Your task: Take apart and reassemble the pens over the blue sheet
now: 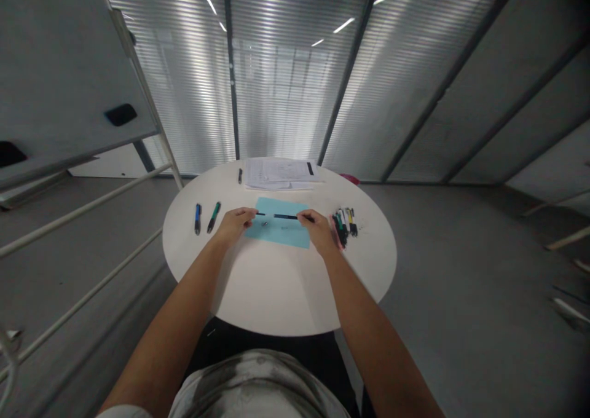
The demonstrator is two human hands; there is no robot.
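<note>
My left hand is closed in a pinch on a thin dark pen part, its tip pointing right. Opposite it, my right hand grips a dark pen barrel that points left. A gap separates the two pieces. Both are held above a light-blue sheet on the round white table. On the sheet lie a small dark pen piece and another tiny part, too small to make out. The fingers hide the outer ends of both held pieces.
To the left lie a blue pen and a green pen. Several pens and markers cluster at the right. Papers and a dark pen are at the back. A whiteboard on a white frame stands at the left.
</note>
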